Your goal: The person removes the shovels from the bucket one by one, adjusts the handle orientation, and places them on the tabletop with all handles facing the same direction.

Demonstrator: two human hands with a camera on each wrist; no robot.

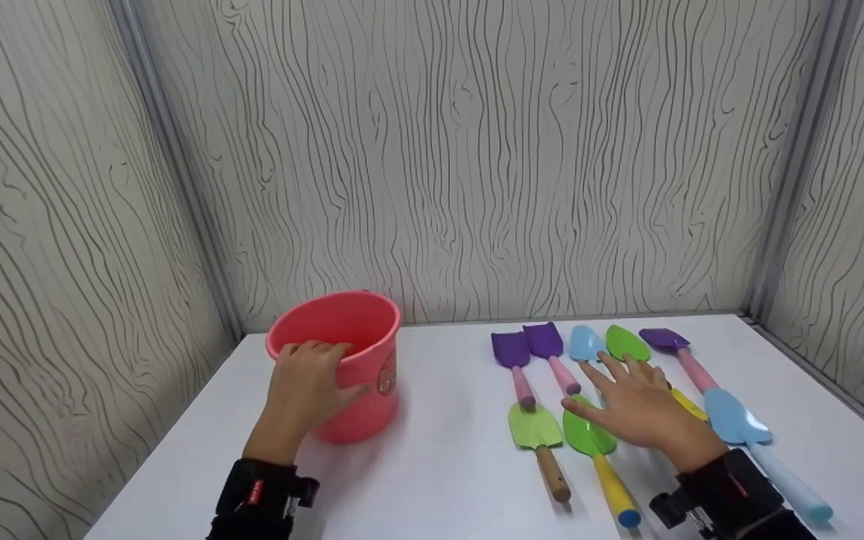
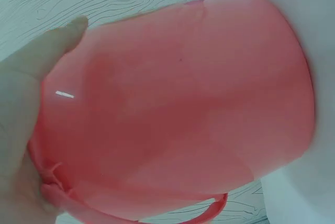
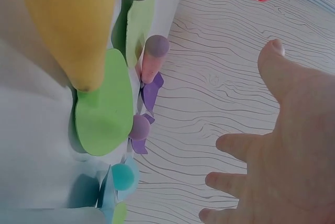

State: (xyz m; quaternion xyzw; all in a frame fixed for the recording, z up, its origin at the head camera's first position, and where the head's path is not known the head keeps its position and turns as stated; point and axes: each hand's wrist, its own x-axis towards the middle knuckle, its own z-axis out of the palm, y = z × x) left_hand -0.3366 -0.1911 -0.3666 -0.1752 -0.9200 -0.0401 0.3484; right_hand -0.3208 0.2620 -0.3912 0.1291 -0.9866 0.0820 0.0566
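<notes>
A coral-red bucket [image 1: 357,405] stands on the left part of the white table, its opening turned up. My left hand [image 1: 306,382] grips the near rim, fingers over the edge and thumb along the outside. The left wrist view shows the bucket's smooth wall [image 2: 172,98] and its handle [image 2: 209,211] hanging at the side. With fingers spread, my right hand [image 1: 638,405] hovers over the toy shovels and holds nothing. Beneath or beside it are a green shovel with a yellow handle [image 1: 612,487], a light-blue shovel [image 1: 587,343] and another green shovel [image 1: 625,342], partly hidden by the hand.
Two purple shovels with pink handles [image 1: 511,349] lie at the back, left of my right hand. A light-green shovel with a wooden handle [image 1: 535,427] lies nearer. Rightward are another purple shovel [image 1: 664,339] and a long light-blue one [image 1: 736,417]. Wood-patterned panels [image 1: 477,165] enclose the table.
</notes>
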